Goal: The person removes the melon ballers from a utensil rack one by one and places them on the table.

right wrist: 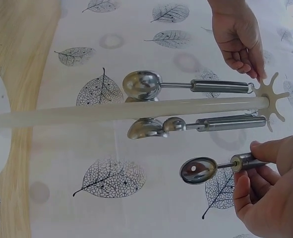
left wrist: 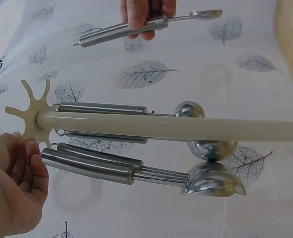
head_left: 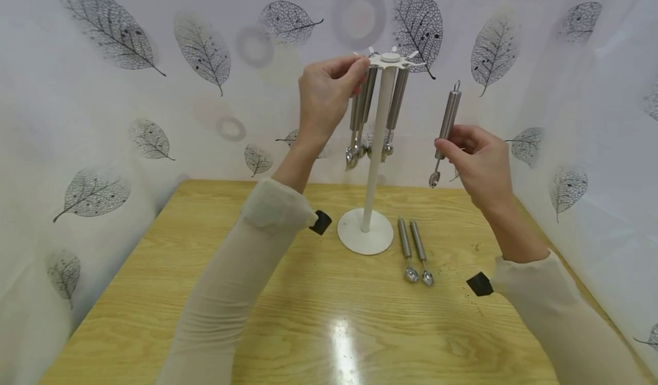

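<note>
A white utensil stand (head_left: 379, 151) rises from the table, with a round base and a star-shaped top of hooks. My left hand (head_left: 326, 96) pinches one arm of that top between thumb and fingers. Several steel scoops (left wrist: 213, 178) hang from the hooks by their handle loops, bowls downward. To the right of the stand, my right hand (head_left: 478, 162) grips a melon baller (right wrist: 198, 170) low on its steel handle. It is raised off the table, loop up and small oval bowl down; a hole shows in the bowl. The gripping fingers are partly hidden behind the handle in the head view.
Two steel scoops (head_left: 411, 259) lie side by side on the wooden table (head_left: 288, 316), right of the stand's round base (head_left: 354, 239). A leaf-patterned curtain (head_left: 231, 88) hangs behind and at both sides. Black tabs (head_left: 321, 223) stick out at both sleeve cuffs.
</note>
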Available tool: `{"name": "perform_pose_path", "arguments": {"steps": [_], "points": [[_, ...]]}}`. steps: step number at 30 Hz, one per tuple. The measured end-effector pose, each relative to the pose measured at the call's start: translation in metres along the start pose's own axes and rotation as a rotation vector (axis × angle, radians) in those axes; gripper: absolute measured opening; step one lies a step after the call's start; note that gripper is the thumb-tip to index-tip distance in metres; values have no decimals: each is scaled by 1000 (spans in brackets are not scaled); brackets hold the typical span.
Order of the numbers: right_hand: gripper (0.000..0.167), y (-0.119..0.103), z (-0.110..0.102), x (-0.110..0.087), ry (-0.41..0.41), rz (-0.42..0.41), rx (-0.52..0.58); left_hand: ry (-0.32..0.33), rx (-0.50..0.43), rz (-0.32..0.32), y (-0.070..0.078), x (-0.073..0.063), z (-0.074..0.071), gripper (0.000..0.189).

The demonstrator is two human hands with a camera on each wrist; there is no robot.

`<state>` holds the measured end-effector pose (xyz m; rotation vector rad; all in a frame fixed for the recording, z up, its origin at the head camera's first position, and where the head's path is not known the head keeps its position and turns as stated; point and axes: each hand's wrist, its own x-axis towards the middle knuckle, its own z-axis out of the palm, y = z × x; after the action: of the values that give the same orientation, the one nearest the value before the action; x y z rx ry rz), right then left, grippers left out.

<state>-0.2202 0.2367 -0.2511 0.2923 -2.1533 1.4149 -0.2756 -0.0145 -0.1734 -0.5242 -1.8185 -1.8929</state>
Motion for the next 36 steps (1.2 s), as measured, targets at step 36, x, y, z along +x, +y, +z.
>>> {"name": "perform_pose_path", "arguments": {"steps": [36], "points": [[47, 71, -40, -64, -168, 235, -195, 8, -3, 7, -1, 0, 0, 16]]}}
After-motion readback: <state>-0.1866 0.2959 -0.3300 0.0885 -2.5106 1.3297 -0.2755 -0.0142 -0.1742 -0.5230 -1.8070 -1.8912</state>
